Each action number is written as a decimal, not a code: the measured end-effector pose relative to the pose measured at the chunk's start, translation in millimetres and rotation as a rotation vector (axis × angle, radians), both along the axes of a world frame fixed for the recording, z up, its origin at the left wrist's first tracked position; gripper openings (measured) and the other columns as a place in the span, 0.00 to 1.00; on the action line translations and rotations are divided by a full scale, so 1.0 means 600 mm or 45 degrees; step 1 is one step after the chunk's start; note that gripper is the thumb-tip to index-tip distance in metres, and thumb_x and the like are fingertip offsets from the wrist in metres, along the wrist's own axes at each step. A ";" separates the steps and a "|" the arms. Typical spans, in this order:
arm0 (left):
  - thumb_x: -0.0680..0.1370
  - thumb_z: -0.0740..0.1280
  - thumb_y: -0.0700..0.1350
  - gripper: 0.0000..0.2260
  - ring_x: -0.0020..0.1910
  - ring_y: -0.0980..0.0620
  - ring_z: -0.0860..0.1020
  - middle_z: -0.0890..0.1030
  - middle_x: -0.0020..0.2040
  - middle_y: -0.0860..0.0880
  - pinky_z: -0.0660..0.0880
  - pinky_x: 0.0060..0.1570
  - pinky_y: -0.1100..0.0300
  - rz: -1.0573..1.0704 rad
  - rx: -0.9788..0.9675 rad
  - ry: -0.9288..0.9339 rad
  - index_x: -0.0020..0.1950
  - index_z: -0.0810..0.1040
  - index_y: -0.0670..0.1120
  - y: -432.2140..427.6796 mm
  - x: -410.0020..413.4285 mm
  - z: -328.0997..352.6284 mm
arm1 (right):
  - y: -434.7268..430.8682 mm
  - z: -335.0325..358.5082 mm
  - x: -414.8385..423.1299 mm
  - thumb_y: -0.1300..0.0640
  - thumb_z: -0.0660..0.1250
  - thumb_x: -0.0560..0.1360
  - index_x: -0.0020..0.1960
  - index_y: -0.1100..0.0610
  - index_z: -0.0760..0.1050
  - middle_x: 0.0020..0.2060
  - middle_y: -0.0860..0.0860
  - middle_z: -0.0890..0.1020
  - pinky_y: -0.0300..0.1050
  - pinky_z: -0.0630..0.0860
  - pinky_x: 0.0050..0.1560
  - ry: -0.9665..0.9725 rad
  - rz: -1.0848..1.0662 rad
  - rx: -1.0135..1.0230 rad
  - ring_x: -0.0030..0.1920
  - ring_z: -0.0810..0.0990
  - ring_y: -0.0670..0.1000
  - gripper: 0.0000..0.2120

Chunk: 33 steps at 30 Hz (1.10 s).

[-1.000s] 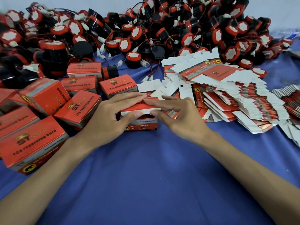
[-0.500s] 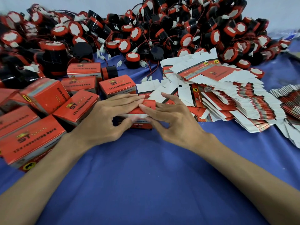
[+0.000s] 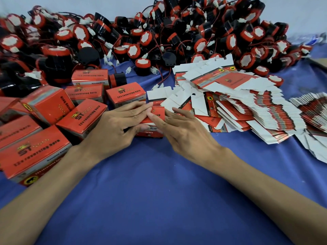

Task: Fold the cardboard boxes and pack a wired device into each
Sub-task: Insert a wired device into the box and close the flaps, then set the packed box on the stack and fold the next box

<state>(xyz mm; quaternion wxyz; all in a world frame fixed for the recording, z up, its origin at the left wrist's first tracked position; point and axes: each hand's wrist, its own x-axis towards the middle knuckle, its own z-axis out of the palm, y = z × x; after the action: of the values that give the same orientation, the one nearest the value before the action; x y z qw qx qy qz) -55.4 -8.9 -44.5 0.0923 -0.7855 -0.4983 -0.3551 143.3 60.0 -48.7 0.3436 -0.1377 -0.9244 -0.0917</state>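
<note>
A small red cardboard box (image 3: 156,113) stands on the blue cloth between my hands. My left hand (image 3: 115,128) grips it, fingers laid over the top and thumb against its front face. My right hand (image 3: 184,133) has straight fingers, and its index finger presses the red top flap down. What is inside the box is hidden. A big heap of black and red wired devices (image 3: 159,38) fills the back. Flat unfolded box blanks (image 3: 235,103) are stacked to the right.
Several closed red boxes (image 3: 83,115) lie at the left, one large in the near left corner (image 3: 33,152). A second fan of flat blanks (image 3: 313,110) reaches the right edge. Bare blue cloth (image 3: 159,191) lies in front of my forearms.
The box and both hands have shifted slightly away from me. The top flap has gone further down under my right index finger, and my right fingers have spread.
</note>
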 end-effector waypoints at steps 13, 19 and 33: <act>0.73 0.71 0.38 0.13 0.60 0.43 0.78 0.80 0.56 0.43 0.77 0.58 0.49 0.045 0.102 0.013 0.56 0.80 0.35 0.000 0.002 -0.003 | -0.014 0.032 -0.011 0.48 0.73 0.73 0.37 0.57 0.82 0.34 0.51 0.83 0.47 0.76 0.36 0.279 -0.314 0.196 0.33 0.81 0.53 0.13; 0.75 0.70 0.40 0.12 0.58 0.43 0.79 0.81 0.56 0.43 0.79 0.56 0.45 0.099 0.141 0.100 0.56 0.80 0.36 -0.005 0.005 0.000 | 0.004 0.011 -0.014 0.62 0.76 0.70 0.45 0.60 0.85 0.44 0.50 0.86 0.46 0.79 0.42 0.291 -0.027 0.136 0.42 0.85 0.51 0.04; 0.76 0.62 0.57 0.23 0.49 0.41 0.79 0.81 0.49 0.43 0.69 0.59 0.44 0.421 -0.049 0.491 0.65 0.77 0.46 -0.013 0.024 0.037 | 0.042 0.050 0.020 0.56 0.69 0.75 0.44 0.61 0.83 0.36 0.54 0.85 0.45 0.74 0.42 0.251 -0.310 -0.175 0.36 0.82 0.57 0.09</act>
<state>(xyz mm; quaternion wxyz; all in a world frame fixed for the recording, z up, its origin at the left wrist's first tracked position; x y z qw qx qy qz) -41.1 -16.5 -22.2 0.2276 -0.7481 -0.5999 -0.1691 155.1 85.3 -18.8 0.4086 -0.2801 -0.8669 -0.0551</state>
